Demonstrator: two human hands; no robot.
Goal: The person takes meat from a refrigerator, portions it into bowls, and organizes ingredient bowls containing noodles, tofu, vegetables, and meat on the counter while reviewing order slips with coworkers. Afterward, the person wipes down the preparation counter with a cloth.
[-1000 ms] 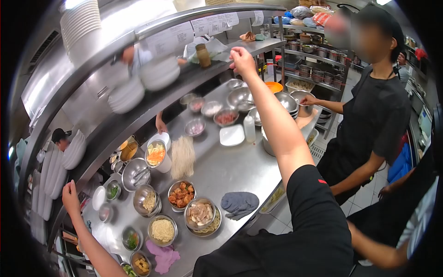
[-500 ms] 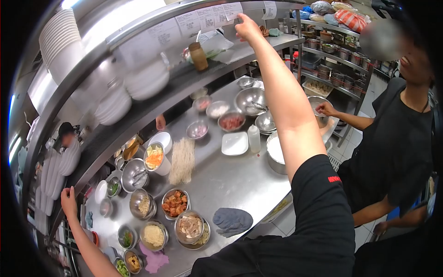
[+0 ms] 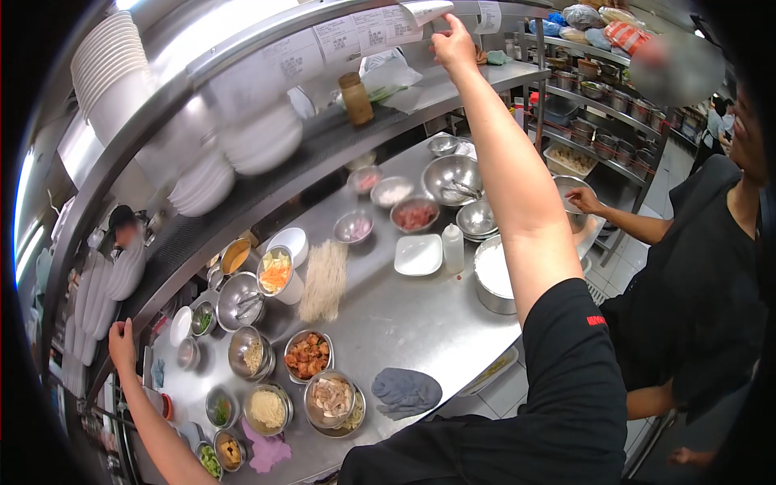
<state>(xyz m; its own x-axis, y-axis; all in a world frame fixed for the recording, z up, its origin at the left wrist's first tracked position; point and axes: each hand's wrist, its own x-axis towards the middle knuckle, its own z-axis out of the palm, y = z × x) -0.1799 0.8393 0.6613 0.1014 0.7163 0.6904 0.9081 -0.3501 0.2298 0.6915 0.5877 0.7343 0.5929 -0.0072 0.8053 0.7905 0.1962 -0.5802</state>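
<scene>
High at the top, my right hand (image 3: 454,44) reaches up to a row of printed order slips under the upper rail. Its index finger is stretched out and touches the lower edge of one order slip (image 3: 427,11), which is curled upward; the other fingers are bent and apart from it. At the far left, my left hand (image 3: 122,347) rests against the steel shelf edge (image 3: 149,317), thumb and fingers slightly apart, nothing in them. Other order slips (image 3: 335,39) hang beside the curled one, and a single slip (image 3: 489,16) hangs to its right.
Below, a steel table (image 3: 380,323) carries bowls of food, rice noodles (image 3: 325,279), a squeeze bottle (image 3: 453,248) and a grey cloth (image 3: 406,392). Stacked plates (image 3: 202,184) and a brown jar (image 3: 356,99) stand on the shelf. A co-worker (image 3: 687,267) is close on the right.
The slip by my right hand has gone from hanging flat to curled upward. My left hand has stayed at the shelf edge. The view has shifted slightly, and the co-worker's head has moved right.
</scene>
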